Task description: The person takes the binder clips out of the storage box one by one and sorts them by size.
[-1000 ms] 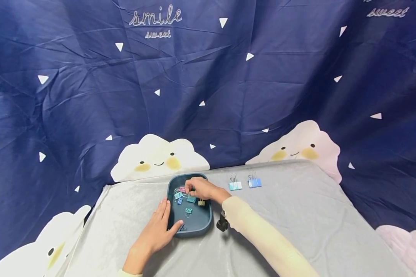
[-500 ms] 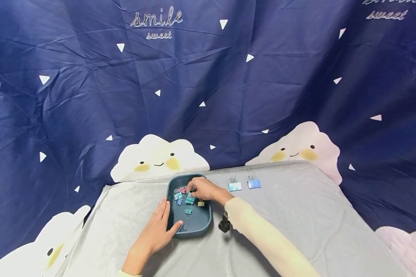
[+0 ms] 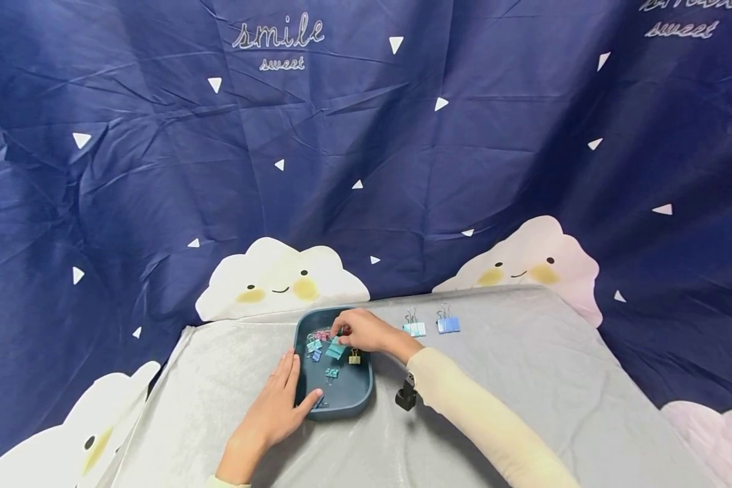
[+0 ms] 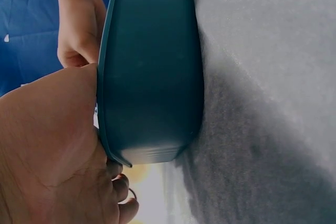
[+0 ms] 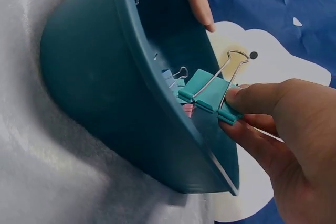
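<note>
My right hand (image 3: 366, 330) pinches a teal binder clip (image 5: 207, 90) between thumb and fingers, its wire handles raised. That clip is over the inside of a dark teal bin (image 3: 344, 403), tilted near the rim in the right wrist view. My left hand (image 3: 273, 400) rests on the bin's left rim, fingers extended along it and thumb over the near-left edge. Inside the bin lie smaller binder clips: a yellow clip (image 3: 354, 359), a small teal clip (image 3: 331, 373), a blue clip (image 3: 316, 355), a light blue clip (image 3: 313, 344) and a pink clip (image 3: 321, 335), partly covered.
A light teal and white binder clip (image 3: 414, 329) and a blue binder clip (image 3: 448, 324) stand on the grey cloth (image 3: 494, 366) right of the bin. A navy curtain (image 3: 366, 135) with clouds hangs behind. A black wrist camera (image 3: 405, 396) hangs under the right forearm.
My right hand has lifted the teal clip slightly and turned it, and the right forearm has shifted a little rightward. The left hand stays on the rim.
</note>
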`<state>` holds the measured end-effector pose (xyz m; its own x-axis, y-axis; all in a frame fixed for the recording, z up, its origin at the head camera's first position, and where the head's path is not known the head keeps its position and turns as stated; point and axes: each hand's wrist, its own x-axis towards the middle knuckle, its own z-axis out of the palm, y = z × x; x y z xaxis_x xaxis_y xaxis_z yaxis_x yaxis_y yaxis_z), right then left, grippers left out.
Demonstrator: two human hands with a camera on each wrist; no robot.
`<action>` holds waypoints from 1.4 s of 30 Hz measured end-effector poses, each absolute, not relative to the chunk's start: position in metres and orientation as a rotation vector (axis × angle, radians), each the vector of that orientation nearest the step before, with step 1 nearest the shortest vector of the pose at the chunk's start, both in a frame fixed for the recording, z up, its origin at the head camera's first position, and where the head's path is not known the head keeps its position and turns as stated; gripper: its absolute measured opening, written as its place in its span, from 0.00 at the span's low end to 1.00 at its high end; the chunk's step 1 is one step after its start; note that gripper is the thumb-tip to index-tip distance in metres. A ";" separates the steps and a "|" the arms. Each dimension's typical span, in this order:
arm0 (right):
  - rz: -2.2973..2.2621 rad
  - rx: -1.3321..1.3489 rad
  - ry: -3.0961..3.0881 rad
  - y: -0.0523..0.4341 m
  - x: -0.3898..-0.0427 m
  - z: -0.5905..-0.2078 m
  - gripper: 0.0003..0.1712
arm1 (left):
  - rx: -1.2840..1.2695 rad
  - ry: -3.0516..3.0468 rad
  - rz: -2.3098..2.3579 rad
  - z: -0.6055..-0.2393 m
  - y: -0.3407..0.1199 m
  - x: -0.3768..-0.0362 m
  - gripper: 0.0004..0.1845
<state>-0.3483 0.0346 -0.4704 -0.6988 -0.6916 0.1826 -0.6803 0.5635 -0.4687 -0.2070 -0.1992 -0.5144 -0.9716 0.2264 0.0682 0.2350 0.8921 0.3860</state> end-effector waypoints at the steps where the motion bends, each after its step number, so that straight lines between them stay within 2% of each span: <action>1: -0.824 -1.220 2.755 0.036 -0.348 -0.469 0.08 | -0.372 -3.034 -0.623 -0.514 -0.200 -0.207 0.49; 19: -0.950 -1.238 2.791 0.075 -0.340 -0.447 0.06 | -0.389 -3.022 -0.631 -0.512 -0.206 -0.212 0.50; 42: -1.227 -1.036 2.862 0.136 -0.324 -0.449 0.07 | -0.419 -3.020 -0.652 -0.506 -0.215 -0.214 0.49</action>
<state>-0.3238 0.1360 -0.4488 -0.7917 -0.4960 0.3567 -0.6004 0.5234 -0.6047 -0.2143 -0.2154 -0.5065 -0.9636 0.2554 0.0795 0.2655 0.8764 0.4017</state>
